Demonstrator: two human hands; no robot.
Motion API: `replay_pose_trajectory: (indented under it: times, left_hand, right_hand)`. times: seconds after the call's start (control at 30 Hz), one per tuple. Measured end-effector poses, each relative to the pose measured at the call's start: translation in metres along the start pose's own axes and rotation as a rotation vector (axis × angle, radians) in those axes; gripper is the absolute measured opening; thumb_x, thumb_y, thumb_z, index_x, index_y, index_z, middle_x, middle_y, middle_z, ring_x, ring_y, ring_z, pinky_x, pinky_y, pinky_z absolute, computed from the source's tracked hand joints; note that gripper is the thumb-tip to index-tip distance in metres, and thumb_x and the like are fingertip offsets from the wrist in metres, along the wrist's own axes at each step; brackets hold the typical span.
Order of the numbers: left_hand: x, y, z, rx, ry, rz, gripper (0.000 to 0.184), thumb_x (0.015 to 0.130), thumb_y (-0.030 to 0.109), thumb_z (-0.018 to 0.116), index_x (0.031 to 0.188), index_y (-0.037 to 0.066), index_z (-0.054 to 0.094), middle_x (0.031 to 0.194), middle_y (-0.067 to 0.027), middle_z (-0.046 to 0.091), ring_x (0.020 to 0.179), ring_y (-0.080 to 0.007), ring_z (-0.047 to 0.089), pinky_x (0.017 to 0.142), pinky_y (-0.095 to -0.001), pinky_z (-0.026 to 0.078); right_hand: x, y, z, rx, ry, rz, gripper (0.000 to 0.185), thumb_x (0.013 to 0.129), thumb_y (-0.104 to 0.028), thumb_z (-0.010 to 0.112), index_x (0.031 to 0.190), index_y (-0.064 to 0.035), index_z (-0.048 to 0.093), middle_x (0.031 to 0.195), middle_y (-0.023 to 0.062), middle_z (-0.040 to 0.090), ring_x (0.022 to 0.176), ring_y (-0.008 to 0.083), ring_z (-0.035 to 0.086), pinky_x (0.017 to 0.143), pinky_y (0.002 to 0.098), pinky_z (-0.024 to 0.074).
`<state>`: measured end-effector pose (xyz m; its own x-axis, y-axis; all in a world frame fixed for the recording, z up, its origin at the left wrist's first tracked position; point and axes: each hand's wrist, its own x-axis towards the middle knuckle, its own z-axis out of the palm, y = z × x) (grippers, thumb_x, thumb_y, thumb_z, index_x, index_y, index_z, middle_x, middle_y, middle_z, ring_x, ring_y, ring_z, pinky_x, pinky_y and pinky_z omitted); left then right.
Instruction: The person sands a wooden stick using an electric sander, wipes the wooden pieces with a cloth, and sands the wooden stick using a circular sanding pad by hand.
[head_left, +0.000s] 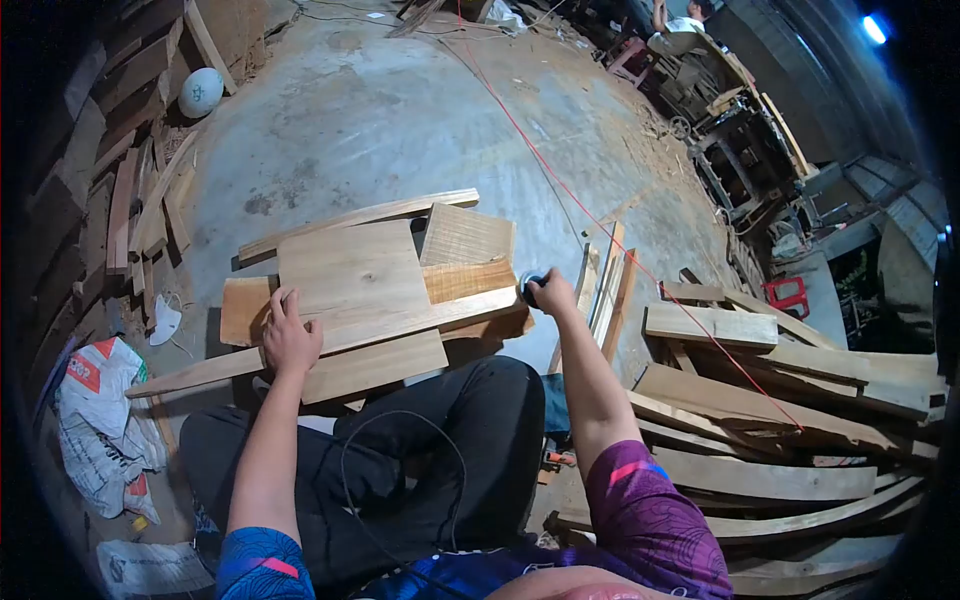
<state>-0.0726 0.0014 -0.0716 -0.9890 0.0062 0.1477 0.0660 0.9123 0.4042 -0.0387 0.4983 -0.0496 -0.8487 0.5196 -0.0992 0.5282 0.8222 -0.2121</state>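
Left hand (292,338): fingers a little spread, resting over the long wooden strip (390,318) and the wide wooden panel (350,265).
Right hand (557,293): closed around a small dark round object (531,290), by the strip's right end.
Strip and panel: before the knees, among other boards.
Right side: timber pile (760,475).

Grey stained floor (400,110): board stack (350,270) centre, footing hidden; sack (105,425) near left; slats (607,285) right; lumber pile (765,472) near right.
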Motion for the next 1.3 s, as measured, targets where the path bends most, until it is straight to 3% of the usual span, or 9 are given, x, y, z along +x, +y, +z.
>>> replay_pose_trajectory:
  times: [0.13, 0.3, 0.57, 0.63, 0.77, 0.9, 1.0, 1.1, 1.3]
  left_hand:
    - [0.001, -0.001, 0.001, -0.005, -0.016, -0.017, 0.060, 0.080, 0.023, 0.067, 0.136, 0.011, 0.048, 0.145, -0.0084, 0.040, 0.123, -0.0338, 0.053, 0.098, -0.0450, 0.048]
    - [-0.001, -0.001, -0.003, 0.015, -0.038, 0.009, 0.061, 0.081, 0.024, 0.066, 0.137, 0.009, 0.048, 0.145, -0.0085, 0.039, 0.124, -0.0339, 0.052, 0.098, -0.0450, 0.047]
    - [0.001, -0.004, 0.004, -0.041, -0.006, -0.018, 0.056, 0.080, 0.023, 0.066, 0.134, 0.012, 0.050, 0.143, -0.0099, 0.041, 0.122, -0.0338, 0.053, 0.097, -0.0463, 0.047]
    - [-0.002, -0.006, 0.010, -0.059, 0.006, -0.019, 0.056, 0.080, 0.023, 0.066, 0.133, 0.012, 0.051, 0.142, -0.0101, 0.042, 0.122, -0.0338, 0.053, 0.096, -0.0463, 0.047]
    - [0.000, -0.006, 0.006, -0.069, 0.023, 0.000, 0.052, 0.082, 0.024, 0.064, 0.131, 0.012, 0.051, 0.141, -0.0104, 0.044, 0.121, -0.0347, 0.054, 0.095, -0.0465, 0.047]
    - [0.000, -0.021, 0.019, -0.177, 0.064, 0.027, 0.041, 0.090, 0.025, 0.057, 0.129, 0.011, 0.054, 0.138, -0.0105, 0.048, 0.120, -0.0350, 0.054, 0.095, -0.0466, 0.046]
    - [0.000, -0.030, 0.024, -0.287, 0.064, 0.040, 0.041, 0.091, 0.027, 0.057, 0.128, 0.011, 0.054, 0.137, -0.0096, 0.049, 0.121, -0.0345, 0.054, 0.095, -0.0463, 0.045]
    - [0.002, -0.027, 0.026, -0.310, 0.098, 0.047, 0.039, 0.091, 0.027, 0.057, 0.126, 0.010, 0.054, 0.134, -0.0090, 0.050, 0.118, -0.0342, 0.054, 0.094, -0.0460, 0.045]
    - [0.003, -0.022, 0.027, -0.301, 0.145, 0.087, 0.039, 0.091, 0.030, 0.059, 0.123, 0.008, 0.055, 0.129, -0.0100, 0.051, 0.117, -0.0337, 0.054, 0.093, -0.0455, 0.045]
  right_hand:
    - [-0.046, -0.090, 0.027, 0.123, -0.202, -0.216, 0.051, 0.082, -0.038, 0.073, 0.120, -0.0065, 0.057, 0.099, 0.0238, 0.070, 0.094, 0.0413, 0.068, 0.080, 0.0485, 0.0547]
    - [-0.163, -0.238, 0.040, 0.210, -0.470, -0.559, 0.055, 0.083, -0.037, 0.074, 0.120, -0.0029, 0.052, 0.105, 0.0266, 0.066, 0.103, 0.0440, 0.063, 0.091, 0.0511, 0.0504]
    - [-0.058, -0.095, -0.007, 0.158, -0.108, -0.016, 0.046, 0.081, -0.028, 0.075, 0.113, 0.0008, 0.060, 0.099, 0.0243, 0.070, 0.095, 0.0395, 0.069, 0.083, 0.0492, 0.0554]
    - [-0.047, -0.082, 0.004, 0.055, -0.072, -0.047, 0.048, 0.081, -0.029, 0.074, 0.115, 0.0009, 0.058, 0.099, 0.0247, 0.070, 0.095, 0.0415, 0.068, 0.083, 0.0501, 0.0550]
    - [-0.111, -0.193, 0.025, 0.251, -0.390, -0.230, 0.055, 0.084, -0.038, 0.072, 0.120, 0.0016, 0.055, 0.103, 0.0270, 0.068, 0.099, 0.0403, 0.067, 0.084, 0.0490, 0.0541]
    - [-0.188, -0.300, 0.078, 0.219, -0.406, -0.561, 0.052, 0.082, -0.032, 0.075, 0.117, -0.0014, 0.051, 0.103, 0.0264, 0.066, 0.099, 0.0459, 0.063, 0.085, 0.0521, 0.0525]
    - [-0.174, -0.287, 0.073, 0.242, -0.386, -0.584, 0.054, 0.082, -0.031, 0.075, 0.121, -0.0026, 0.051, 0.103, 0.0260, 0.067, 0.100, 0.0444, 0.064, 0.087, 0.0520, 0.0526]
    - [-0.122, -0.220, 0.050, 0.178, -0.329, -0.226, 0.053, 0.084, -0.042, 0.074, 0.113, -0.0015, 0.055, 0.104, 0.0267, 0.068, 0.099, 0.0442, 0.066, 0.085, 0.0500, 0.0534]
    - [-0.061, -0.093, 0.024, 0.229, -0.080, -0.026, 0.050, 0.084, -0.038, 0.074, 0.106, 0.0028, 0.055, 0.092, 0.0276, 0.069, 0.089, 0.0462, 0.067, 0.078, 0.0518, 0.0541]
